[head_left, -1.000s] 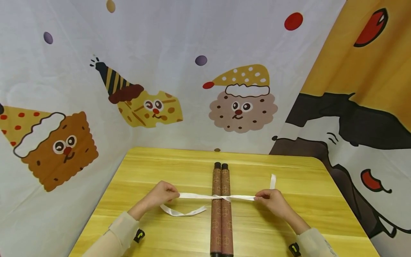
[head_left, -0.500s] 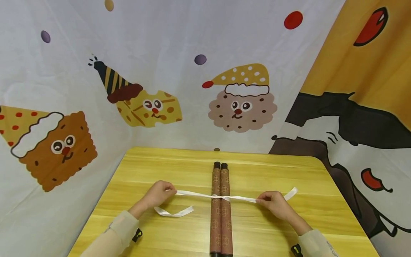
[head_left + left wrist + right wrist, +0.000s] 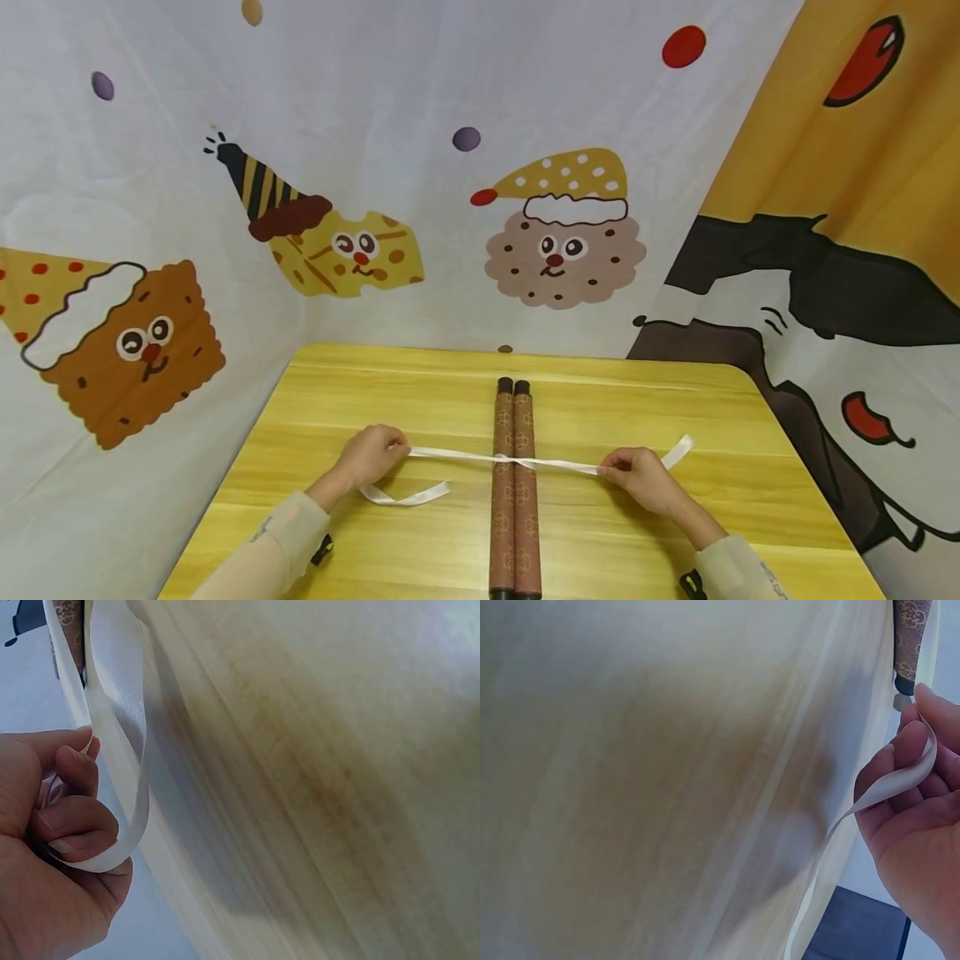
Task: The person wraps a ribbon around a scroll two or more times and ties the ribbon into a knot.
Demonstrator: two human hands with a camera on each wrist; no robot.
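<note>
Two brown patterned scrolls (image 3: 514, 517) with black end caps lie side by side on the wooden table. A white ribbon (image 3: 457, 455) crosses over their middle, where it is twisted or knotted. To the left of the scrolls, my left hand (image 3: 371, 454) pinches the ribbon between thumb and forefinger; its loose end curls on the table below. On the other side my right hand (image 3: 642, 478) pinches the opposite stretch, and that tail sticks out behind the hand. Both stretches run taut. In the left wrist view, the ribbon (image 3: 124, 682) also loops through the curled fingers.
The yellow wood-grain table (image 3: 600, 550) extends around the scrolls. A printed cloth (image 3: 442, 75) with cartoon food figures hangs behind the table and at its left; a yellow and black one (image 3: 817, 200) hangs at the right.
Over the last second both hands have drawn slightly apart, stretching the ribbon narrower. The right tail has swung from upright to slanting right. The left loose end has shifted left.
</note>
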